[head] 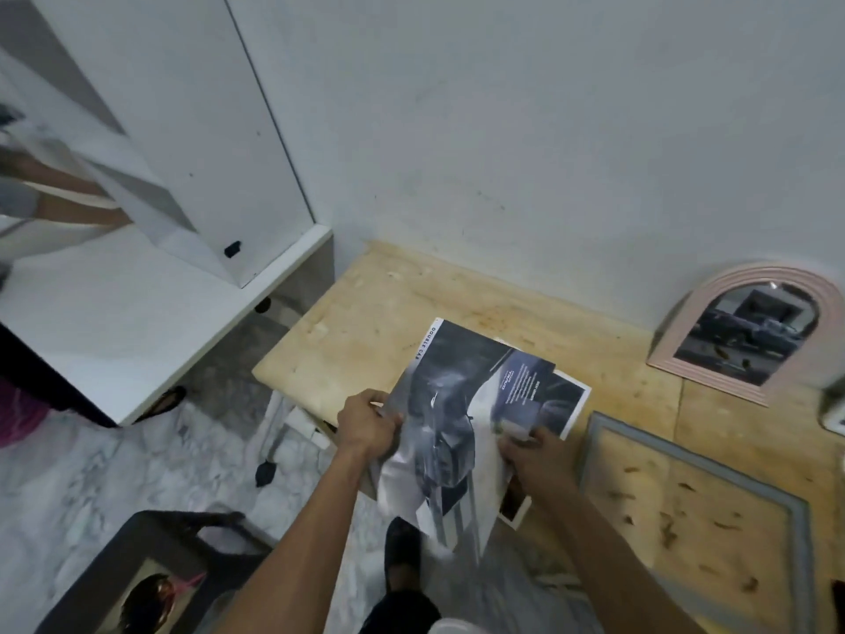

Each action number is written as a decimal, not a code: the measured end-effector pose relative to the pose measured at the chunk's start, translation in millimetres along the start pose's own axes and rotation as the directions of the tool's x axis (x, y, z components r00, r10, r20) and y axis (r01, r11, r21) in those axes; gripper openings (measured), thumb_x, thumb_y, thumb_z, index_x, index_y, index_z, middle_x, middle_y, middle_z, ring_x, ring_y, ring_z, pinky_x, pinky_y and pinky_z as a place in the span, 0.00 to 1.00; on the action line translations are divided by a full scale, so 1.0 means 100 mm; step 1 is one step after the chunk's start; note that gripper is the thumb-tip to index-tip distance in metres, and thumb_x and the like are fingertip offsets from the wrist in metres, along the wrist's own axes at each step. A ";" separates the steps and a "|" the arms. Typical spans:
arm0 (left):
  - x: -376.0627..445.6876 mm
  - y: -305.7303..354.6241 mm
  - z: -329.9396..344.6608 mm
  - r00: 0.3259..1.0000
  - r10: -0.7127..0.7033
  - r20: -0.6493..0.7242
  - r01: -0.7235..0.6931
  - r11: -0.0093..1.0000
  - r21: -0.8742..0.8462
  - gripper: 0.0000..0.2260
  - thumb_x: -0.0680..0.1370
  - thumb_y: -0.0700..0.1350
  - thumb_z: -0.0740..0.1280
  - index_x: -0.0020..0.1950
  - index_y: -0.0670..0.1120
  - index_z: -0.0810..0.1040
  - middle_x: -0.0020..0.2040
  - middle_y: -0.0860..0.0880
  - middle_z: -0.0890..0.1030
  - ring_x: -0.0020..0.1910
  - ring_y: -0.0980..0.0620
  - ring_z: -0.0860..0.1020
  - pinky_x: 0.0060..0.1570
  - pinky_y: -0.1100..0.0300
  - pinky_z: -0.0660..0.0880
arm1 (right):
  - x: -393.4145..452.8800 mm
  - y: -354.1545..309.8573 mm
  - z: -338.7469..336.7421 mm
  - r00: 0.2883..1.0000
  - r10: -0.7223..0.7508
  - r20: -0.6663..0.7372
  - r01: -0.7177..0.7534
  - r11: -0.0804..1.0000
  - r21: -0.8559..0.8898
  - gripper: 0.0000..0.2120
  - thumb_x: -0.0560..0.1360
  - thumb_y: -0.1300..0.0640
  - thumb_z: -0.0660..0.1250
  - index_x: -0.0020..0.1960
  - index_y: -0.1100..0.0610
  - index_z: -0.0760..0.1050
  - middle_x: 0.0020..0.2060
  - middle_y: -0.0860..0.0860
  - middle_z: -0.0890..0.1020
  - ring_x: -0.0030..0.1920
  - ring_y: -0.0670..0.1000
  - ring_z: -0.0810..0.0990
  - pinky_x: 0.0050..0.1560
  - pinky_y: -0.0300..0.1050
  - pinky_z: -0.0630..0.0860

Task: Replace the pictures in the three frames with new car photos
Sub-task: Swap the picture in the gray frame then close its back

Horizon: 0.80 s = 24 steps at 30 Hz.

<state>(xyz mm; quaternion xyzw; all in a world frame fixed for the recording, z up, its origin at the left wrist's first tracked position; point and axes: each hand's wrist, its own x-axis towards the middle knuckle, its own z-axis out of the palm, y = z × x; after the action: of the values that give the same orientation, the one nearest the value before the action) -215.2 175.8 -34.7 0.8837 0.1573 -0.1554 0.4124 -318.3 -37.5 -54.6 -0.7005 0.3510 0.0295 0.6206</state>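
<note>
Head view: left hand point(368, 425) and right hand point(532, 453) each pinch the car photos point(462, 404) over the table point(347, 322); likely sorting prints, next separating one for the grey frame point(798, 510)

head | worn on head, wide-angle | faces forward-down | near wooden table point(457, 308) by wall

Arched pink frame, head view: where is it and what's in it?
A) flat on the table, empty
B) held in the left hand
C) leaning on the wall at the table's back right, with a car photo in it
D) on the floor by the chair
C: the arched pink frame stands tilted against the wall on the wooden table, and a dark car picture shows in its opening.
</note>
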 end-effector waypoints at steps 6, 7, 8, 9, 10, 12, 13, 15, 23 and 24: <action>1.00 -0.14 -0.49 1.000 0.016 -0.007 -0.016 0.998 0.053 0.06 0.72 0.40 0.74 0.48 0.46 0.81 0.40 0.47 0.83 0.45 0.42 0.82 0.49 0.53 0.80 | 0.45 -0.30 1.06 0.981 0.169 -0.101 -0.167 0.986 0.026 0.07 0.74 0.65 0.68 0.49 0.56 0.76 0.42 0.57 0.83 0.40 0.59 0.81 0.40 0.52 0.79; 1.16 -0.15 -0.55 1.000 0.020 0.002 -0.021 0.997 0.074 0.06 0.73 0.40 0.74 0.48 0.46 0.81 0.40 0.47 0.83 0.45 0.42 0.82 0.49 0.53 0.80 | 0.52 -0.36 1.19 0.978 0.171 -0.118 -0.173 0.985 -0.006 0.07 0.74 0.66 0.68 0.48 0.55 0.77 0.42 0.57 0.83 0.40 0.58 0.82 0.40 0.53 0.80; 1.30 -0.16 -0.60 1.000 0.026 0.010 -0.027 0.996 0.087 0.06 0.73 0.40 0.73 0.48 0.47 0.81 0.40 0.46 0.83 0.44 0.42 0.82 0.48 0.53 0.81 | 0.58 -0.40 1.30 0.974 0.179 -0.137 -0.184 0.982 -0.028 0.08 0.74 0.66 0.67 0.47 0.54 0.77 0.41 0.56 0.82 0.40 0.59 0.82 0.39 0.53 0.82; 1.42 -0.18 -0.64 1.000 0.021 0.020 -0.023 0.996 0.091 0.06 0.73 0.39 0.73 0.48 0.47 0.81 0.40 0.47 0.83 0.43 0.42 0.82 0.47 0.52 0.81 | 0.61 -0.45 1.39 0.971 0.181 -0.158 -0.189 0.981 -0.037 0.07 0.73 0.66 0.67 0.45 0.54 0.76 0.41 0.56 0.82 0.40 0.59 0.82 0.39 0.54 0.82; 1.53 -0.20 -0.67 0.999 0.015 0.030 -0.018 0.996 0.091 0.07 0.72 0.38 0.73 0.48 0.47 0.82 0.39 0.47 0.83 0.42 0.43 0.83 0.47 0.50 0.82 | 0.65 -0.46 1.48 0.967 0.184 -0.178 -0.197 0.978 -0.061 0.06 0.73 0.64 0.67 0.45 0.54 0.76 0.42 0.55 0.82 0.41 0.59 0.82 0.40 0.53 0.82; 1.70 -0.21 -0.70 0.999 0.007 0.046 -0.011 0.996 0.094 0.07 0.73 0.37 0.72 0.49 0.46 0.82 0.38 0.49 0.82 0.40 0.45 0.82 0.45 0.52 0.82 | 0.75 -0.48 1.63 0.972 0.152 -0.181 -0.178 0.974 -0.137 0.04 0.75 0.62 0.66 0.49 0.56 0.77 0.45 0.55 0.83 0.44 0.59 0.82 0.42 0.48 0.79; 1.79 -0.22 -0.70 0.999 0.006 0.046 -0.011 0.995 0.096 0.07 0.73 0.37 0.72 0.50 0.45 0.82 0.38 0.49 0.82 0.39 0.47 0.82 0.45 0.55 0.81 | 0.81 -0.47 1.70 0.976 0.140 -0.166 -0.166 0.974 -0.153 0.06 0.76 0.62 0.65 0.52 0.57 0.77 0.46 0.55 0.83 0.45 0.58 0.81 0.40 0.43 0.76; 1.96 -0.23 -0.69 0.999 0.000 0.041 -0.003 0.996 0.088 0.08 0.74 0.37 0.72 0.52 0.45 0.82 0.40 0.49 0.81 0.39 0.48 0.80 0.45 0.58 0.77 | 0.93 -0.48 1.82 0.982 0.130 -0.137 -0.148 0.980 -0.131 0.09 0.78 0.61 0.63 0.57 0.59 0.76 0.47 0.53 0.81 0.45 0.54 0.79 0.36 0.37 0.72; 2.34 -0.26 -0.44 0.984 -0.009 0.178 -0.032 0.973 0.227 0.13 0.74 0.42 0.72 0.59 0.46 0.81 0.49 0.46 0.84 0.50 0.43 0.81 0.48 0.59 0.75 | 1.31 -0.38 1.98 0.959 0.218 -0.179 -0.245 0.958 -0.146 0.11 0.78 0.57 0.63 0.59 0.57 0.77 0.50 0.54 0.83 0.49 0.58 0.81 0.48 0.48 0.79; 2.35 -0.27 -0.42 0.981 0.001 0.193 -0.051 0.965 0.256 0.13 0.74 0.43 0.72 0.59 0.45 0.81 0.50 0.46 0.84 0.51 0.43 0.81 0.50 0.58 0.75 | 1.33 -0.37 1.99 0.959 0.219 -0.179 -0.248 0.956 -0.156 0.11 0.78 0.57 0.63 0.58 0.58 0.78 0.49 0.55 0.83 0.48 0.59 0.82 0.46 0.48 0.78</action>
<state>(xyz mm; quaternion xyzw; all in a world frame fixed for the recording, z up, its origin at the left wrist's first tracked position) -7.9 259.9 -122.6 0.9132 0.0835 -0.2531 0.3082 -120.6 78.2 -131.7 -0.7065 0.4762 0.0776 0.5178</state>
